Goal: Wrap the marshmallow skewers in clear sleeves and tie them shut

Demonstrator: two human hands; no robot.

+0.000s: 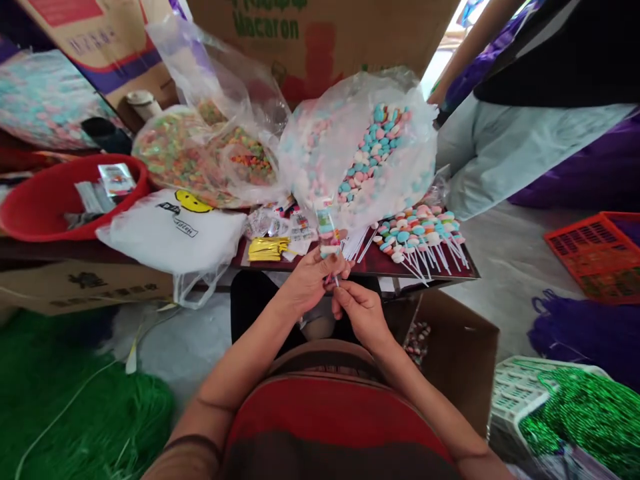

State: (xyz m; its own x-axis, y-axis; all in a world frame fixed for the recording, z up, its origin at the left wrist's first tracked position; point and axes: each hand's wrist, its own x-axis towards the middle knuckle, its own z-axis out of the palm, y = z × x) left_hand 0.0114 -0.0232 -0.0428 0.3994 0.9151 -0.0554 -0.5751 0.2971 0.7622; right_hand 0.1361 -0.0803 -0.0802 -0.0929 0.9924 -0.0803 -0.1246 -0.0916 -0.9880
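At the front edge of the table, my left hand [311, 280] is closed around a small clear packet of candies [327, 227], which stands up above the fingers. A short white stick [337, 282] shows at the packet's lower end. My right hand [363, 311] is closed beside it, thumb and fingers pinching at that stick end. The fingers partly hide the lower packet. Close by on the table lie gold twist ties [269, 249], printed clear wrappers [301, 227], loose white sticks [356, 241] and a pile of candy lollipops [423, 233].
Behind are a big bag of pastel candies [373, 153] and bags of orange-green sweets [175, 150]. A red basin [30, 213] and white plastic bag [175, 230] stand left. An open carton [460, 353] is below right. Another person [540, 67] stands at the right.
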